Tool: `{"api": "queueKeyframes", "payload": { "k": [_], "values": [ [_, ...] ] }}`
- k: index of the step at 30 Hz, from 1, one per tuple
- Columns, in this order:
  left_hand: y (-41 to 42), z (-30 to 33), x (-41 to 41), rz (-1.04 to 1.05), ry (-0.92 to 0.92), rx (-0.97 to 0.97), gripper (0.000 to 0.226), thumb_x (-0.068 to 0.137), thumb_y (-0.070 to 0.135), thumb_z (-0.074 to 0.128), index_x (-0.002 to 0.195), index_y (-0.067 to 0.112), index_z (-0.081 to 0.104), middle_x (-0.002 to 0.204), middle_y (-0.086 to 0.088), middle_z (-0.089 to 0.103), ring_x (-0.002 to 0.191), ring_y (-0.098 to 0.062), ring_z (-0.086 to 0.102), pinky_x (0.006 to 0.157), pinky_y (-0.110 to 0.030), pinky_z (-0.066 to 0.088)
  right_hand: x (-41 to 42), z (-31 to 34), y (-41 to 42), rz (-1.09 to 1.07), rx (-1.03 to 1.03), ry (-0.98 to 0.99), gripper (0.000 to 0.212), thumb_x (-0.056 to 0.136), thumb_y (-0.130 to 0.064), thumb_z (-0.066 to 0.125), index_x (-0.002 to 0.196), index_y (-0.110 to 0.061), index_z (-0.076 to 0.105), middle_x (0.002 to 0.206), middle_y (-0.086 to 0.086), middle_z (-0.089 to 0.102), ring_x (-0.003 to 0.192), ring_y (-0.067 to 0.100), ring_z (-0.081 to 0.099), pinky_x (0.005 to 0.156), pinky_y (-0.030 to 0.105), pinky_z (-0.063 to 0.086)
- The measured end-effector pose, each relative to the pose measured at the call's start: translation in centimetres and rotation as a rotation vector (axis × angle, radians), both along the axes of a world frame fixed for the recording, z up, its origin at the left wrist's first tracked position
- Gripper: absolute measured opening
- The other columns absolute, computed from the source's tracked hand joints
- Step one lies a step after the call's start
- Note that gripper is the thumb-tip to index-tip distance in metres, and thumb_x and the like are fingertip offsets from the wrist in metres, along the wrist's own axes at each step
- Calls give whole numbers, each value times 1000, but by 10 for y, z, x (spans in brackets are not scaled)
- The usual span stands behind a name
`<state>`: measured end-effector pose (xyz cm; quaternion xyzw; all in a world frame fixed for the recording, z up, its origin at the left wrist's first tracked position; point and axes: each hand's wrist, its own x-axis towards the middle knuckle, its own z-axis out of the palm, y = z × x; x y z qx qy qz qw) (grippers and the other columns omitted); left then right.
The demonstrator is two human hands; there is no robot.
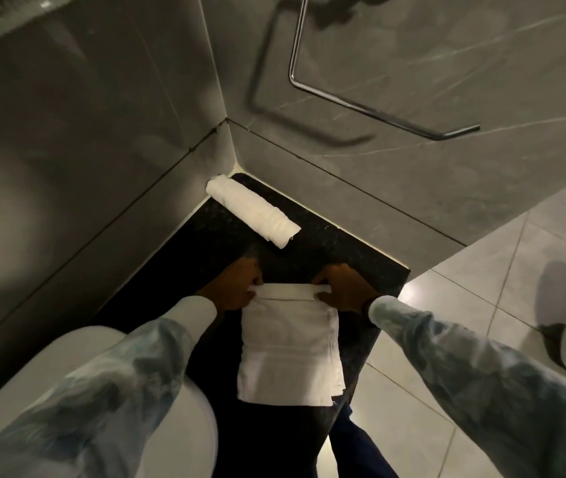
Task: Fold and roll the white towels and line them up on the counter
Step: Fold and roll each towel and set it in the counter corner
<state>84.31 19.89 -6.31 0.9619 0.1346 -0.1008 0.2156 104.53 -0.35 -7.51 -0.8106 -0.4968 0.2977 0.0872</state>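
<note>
Both hands (290, 288) pinch folded towel's (290, 343) far edge (1 rolled towel (252, 212) behind).

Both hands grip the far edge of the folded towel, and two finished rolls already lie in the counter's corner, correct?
Not quite: the head view shows only one rolled towel in the corner. The left hand and right hand do grip the folded towel's far edge.

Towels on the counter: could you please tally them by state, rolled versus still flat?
Rolled towel: 1, lying near the corner of the counter.
Flat folded towel: 1, its far edge gripped by the left hand and right hand.
Total: 2 towels.
</note>
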Motion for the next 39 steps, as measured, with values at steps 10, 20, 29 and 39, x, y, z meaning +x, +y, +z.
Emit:
{"api": "queueKeyframes", "payload": {
  "k": [10,20,29,39],
  "values": [
    [-38,11,-25,-150,-181,77,33,59,-8,75,86,4,62,96,-19,63,85,-32,63,68,-33,56,-52,-9,-42,322,351,-399,39,73,-11,73,110,-13,59,120,12,60,104,33,57,87,41,51],
    [-21,17,-21,160,37,-178,19,75,12,75,92,13,67,107,-9,63,98,-22,61,87,-28,49,-31,22,-30,393,148,-252,19,92,-27,56,103,-16,68,117,8,57,103,28,53,88,42,48],
    [-64,5,-26,252,-61,-61,31,66,-9,71,95,1,66,114,-22,61,105,-37,61,86,-33,50,-32,25,-15,11,-29,21,36,77,-31,75,112,-27,67,121,2,60,111,23,58,97,38,48],
    [-52,30,-28,192,142,-41,15,84,21,65,99,22,66,92,10,47,98,-17,60,88,-22,45,-74,6,-47,148,188,-228,5,75,-25,71,77,-21,68,101,-1,58,96,24,52,79,42,50]
  ]
}}
